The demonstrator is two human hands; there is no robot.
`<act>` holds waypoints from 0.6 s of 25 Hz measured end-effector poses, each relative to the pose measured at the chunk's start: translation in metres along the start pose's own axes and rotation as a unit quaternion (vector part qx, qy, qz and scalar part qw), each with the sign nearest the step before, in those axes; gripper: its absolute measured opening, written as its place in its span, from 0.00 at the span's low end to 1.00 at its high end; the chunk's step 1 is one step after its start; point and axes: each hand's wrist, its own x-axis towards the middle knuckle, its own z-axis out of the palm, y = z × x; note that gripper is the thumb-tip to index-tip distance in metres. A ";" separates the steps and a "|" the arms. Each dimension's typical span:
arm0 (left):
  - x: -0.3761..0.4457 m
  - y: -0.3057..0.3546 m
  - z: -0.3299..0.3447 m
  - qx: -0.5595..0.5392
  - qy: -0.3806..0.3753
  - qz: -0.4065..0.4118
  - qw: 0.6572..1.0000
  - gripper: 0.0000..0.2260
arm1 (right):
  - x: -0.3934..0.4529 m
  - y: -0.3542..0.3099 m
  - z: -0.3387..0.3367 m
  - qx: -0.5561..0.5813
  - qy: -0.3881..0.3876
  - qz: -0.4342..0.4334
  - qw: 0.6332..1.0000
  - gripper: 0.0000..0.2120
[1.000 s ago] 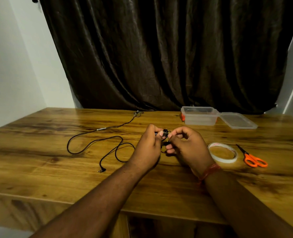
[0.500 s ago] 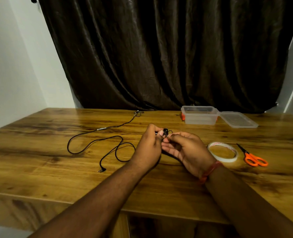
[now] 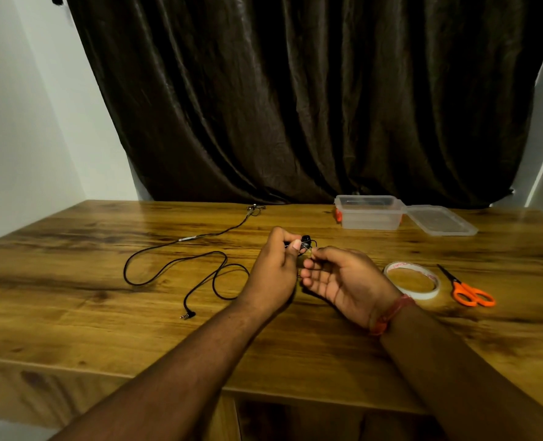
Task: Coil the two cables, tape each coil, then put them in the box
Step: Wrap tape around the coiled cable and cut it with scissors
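Note:
My left hand point(image 3: 275, 268) grips a small black coiled cable point(image 3: 305, 241) above the middle of the wooden table; most of the coil is hidden by the fingers. My right hand point(image 3: 343, 278) is turned palm up beside it, thumb and forefinger pinching at the coil, seemingly on a bit of clear tape. A second black cable point(image 3: 181, 264) lies uncoiled on the table to the left, its jack plug near the front. The clear plastic box point(image 3: 369, 212) stands open at the back right. A tape roll point(image 3: 413, 280) lies right of my hands.
The box's clear lid point(image 3: 440, 220) lies beside the box on its right. Orange-handled scissors point(image 3: 467, 288) lie right of the tape roll. A dark curtain hangs behind the table, with white walls on both sides. The table's front edge point(image 3: 168, 372) runs below my forearms.
My right hand has rolled from knuckles-up to palm-up while staying at the coil. My left hand has kept its hold and barely moved.

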 end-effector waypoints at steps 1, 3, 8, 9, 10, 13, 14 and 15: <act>0.000 0.000 0.000 -0.001 0.001 -0.001 1.000 0.02 | 0.000 0.000 0.001 -0.008 0.001 -0.007 1.000 0.06; 0.000 -0.001 0.000 -0.028 0.001 -0.021 0.999 0.03 | 0.000 0.000 0.002 -0.018 0.005 -0.022 1.000 0.05; 0.000 -0.003 0.003 -0.202 -0.048 -0.107 0.972 0.10 | 0.001 0.000 0.000 -0.020 0.018 -0.044 0.999 0.08; 0.000 -0.004 0.003 -0.230 -0.054 -0.112 0.965 0.11 | 0.001 0.000 0.000 -0.021 0.021 -0.046 0.999 0.08; 0.000 -0.004 0.003 -0.249 -0.056 -0.117 0.960 0.12 | 0.002 0.001 0.000 -0.024 0.022 -0.047 0.998 0.07; 0.001 -0.002 0.001 -0.275 -0.055 -0.135 0.950 0.09 | 0.003 0.001 0.000 -0.036 0.026 -0.048 0.998 0.06; 0.002 -0.002 0.001 -0.279 -0.054 -0.140 0.949 0.07 | 0.004 0.001 0.000 -0.044 0.027 -0.049 0.997 0.06; 0.001 -0.001 0.000 -0.285 -0.051 -0.144 0.946 0.06 | 0.004 0.002 0.000 -0.054 0.027 -0.050 0.997 0.06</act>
